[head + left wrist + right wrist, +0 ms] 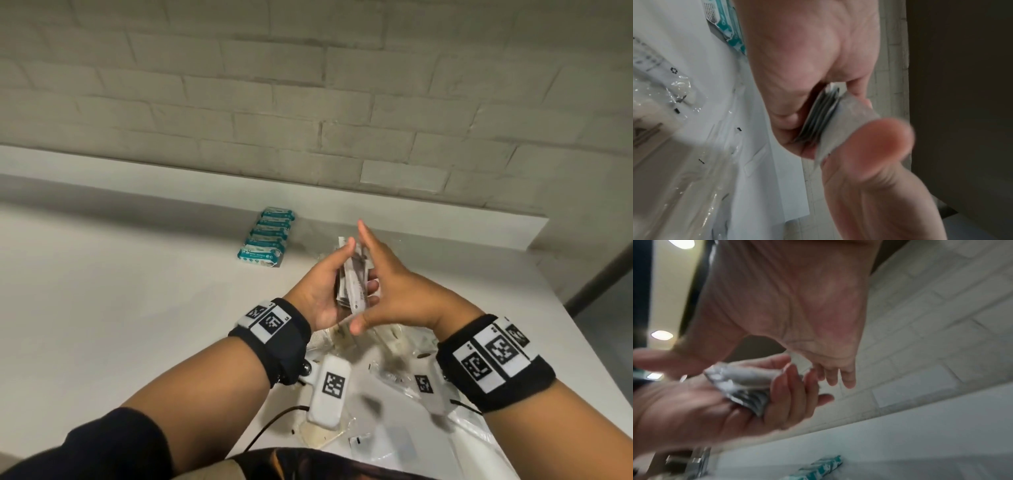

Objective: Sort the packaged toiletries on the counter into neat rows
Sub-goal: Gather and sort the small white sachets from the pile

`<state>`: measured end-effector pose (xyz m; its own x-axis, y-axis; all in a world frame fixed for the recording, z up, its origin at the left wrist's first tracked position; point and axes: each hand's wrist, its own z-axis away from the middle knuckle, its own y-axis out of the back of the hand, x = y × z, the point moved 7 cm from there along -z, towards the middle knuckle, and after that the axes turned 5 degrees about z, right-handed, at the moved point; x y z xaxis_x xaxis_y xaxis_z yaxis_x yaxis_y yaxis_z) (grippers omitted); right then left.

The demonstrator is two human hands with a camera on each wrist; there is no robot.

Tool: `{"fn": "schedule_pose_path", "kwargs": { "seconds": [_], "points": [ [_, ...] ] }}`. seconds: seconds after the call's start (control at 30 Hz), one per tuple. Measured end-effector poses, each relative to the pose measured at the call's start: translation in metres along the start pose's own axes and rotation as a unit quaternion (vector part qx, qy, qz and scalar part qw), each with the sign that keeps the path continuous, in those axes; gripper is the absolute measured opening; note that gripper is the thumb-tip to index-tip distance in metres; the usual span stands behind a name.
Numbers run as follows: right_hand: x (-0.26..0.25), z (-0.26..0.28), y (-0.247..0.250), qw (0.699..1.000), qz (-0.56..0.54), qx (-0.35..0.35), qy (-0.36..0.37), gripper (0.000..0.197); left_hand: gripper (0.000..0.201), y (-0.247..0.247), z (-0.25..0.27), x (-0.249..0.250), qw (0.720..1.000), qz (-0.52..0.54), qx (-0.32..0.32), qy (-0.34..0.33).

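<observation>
My left hand (356, 270) grips a stack of thin white and grey sachets (354, 287) above the white counter (137, 291), thumb on one side and fingers curled round the other. My right hand (376, 274) lies flat against the stack's right side with its fingers straight, and its thumb (358, 325) touches the near end. The left wrist view shows the sachet edges (818, 118) between palm and thumb. In the right wrist view the stack (748, 382) sits in the left hand's curled fingers. A neat row of teal and white packs (267, 236) lies at the back of the counter.
Several clear plastic-wrapped items (394, 373) lie loose on the counter under my wrists and also appear in the left wrist view (663, 113). A raised ledge (239, 185) and brick wall run behind. The counter's right edge (582, 325) drops to the floor.
</observation>
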<state>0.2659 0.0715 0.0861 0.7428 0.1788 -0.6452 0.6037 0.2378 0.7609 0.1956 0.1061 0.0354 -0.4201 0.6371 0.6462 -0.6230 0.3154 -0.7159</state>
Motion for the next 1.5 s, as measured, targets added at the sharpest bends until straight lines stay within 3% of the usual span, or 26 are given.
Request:
{"fn": "schedule_pose_path", "kwargs": {
  "seconds": [0.03,0.1,0.17,0.23,0.3,0.37,0.63,0.77,0.9,1.0,1.07,1.13,1.23,1.3,1.37,1.43,1.5],
  "points": [
    [-0.004,0.0,-0.002,0.998,0.062,-0.009,0.013,0.146,0.062,-0.006,0.001,0.0,1.0,0.005,-0.03,0.007],
    [-0.011,-0.001,0.006,0.989,0.136,0.042,0.033,0.144,0.06,-0.01,0.002,0.0,0.998,0.018,-0.054,0.008],
    [-0.013,0.0,0.016,0.986,0.139,0.079,0.04,0.137,0.046,-0.01,0.001,0.001,0.998,0.018,-0.068,0.002],
    [-0.011,-0.001,0.015,0.987,0.145,0.052,0.034,0.139,0.034,-0.01,0.003,0.001,0.997,0.005,-0.073,0.007],
    [-0.011,0.0,0.011,0.986,0.161,0.03,0.033,0.145,0.026,-0.007,0.003,0.0,0.998,-0.008,-0.067,0.016],
    [-0.016,0.001,0.01,0.983,0.17,0.052,0.046,0.143,0.026,-0.007,0.004,0.001,0.998,-0.009,-0.056,0.015],
    [-0.022,0.005,0.003,0.965,0.249,0.052,0.061,0.142,0.048,-0.015,0.006,-0.002,0.999,0.007,-0.022,0.029],
    [-0.023,0.007,0.007,0.965,0.243,0.067,0.068,0.136,0.022,-0.014,0.006,-0.002,0.999,-0.015,-0.015,0.034],
    [-0.023,0.008,0.005,0.964,0.245,0.071,0.07,0.135,0.019,-0.014,0.008,-0.004,0.999,-0.038,0.006,0.03],
    [-0.017,0.007,0.008,0.992,0.104,0.06,0.038,0.142,0.017,-0.013,0.009,0.0,0.999,-0.005,0.031,-0.004],
    [-0.008,0.006,0.019,0.991,-0.066,0.113,-0.002,0.126,0.016,-0.006,0.006,0.008,0.997,0.032,0.054,-0.054],
    [0.006,0.004,0.027,0.971,-0.153,0.166,-0.074,0.092,0.017,-0.001,0.006,0.019,0.989,0.065,0.082,-0.104],
    [0.021,-0.005,0.003,0.949,-0.26,0.075,-0.164,0.046,0.025,0.001,0.002,0.029,0.98,0.078,0.102,-0.149],
    [0.024,-0.01,-0.015,0.915,-0.362,0.045,-0.173,0.026,0.05,-0.004,-0.003,0.028,0.984,0.046,0.082,-0.152],
    [0.032,-0.015,-0.021,0.886,-0.424,0.059,-0.177,0.016,0.056,-0.003,-0.008,0.02,0.989,0.025,0.06,-0.133],
    [0.044,-0.019,-0.021,0.868,-0.454,0.078,-0.184,0.014,0.03,0.009,-0.011,0.016,0.988,0.013,0.085,-0.125],
    [0.059,-0.022,-0.018,0.862,-0.457,0.085,-0.201,0.015,0.034,0.028,-0.019,0.016,0.985,-0.022,0.112,-0.127]
  ]
}}
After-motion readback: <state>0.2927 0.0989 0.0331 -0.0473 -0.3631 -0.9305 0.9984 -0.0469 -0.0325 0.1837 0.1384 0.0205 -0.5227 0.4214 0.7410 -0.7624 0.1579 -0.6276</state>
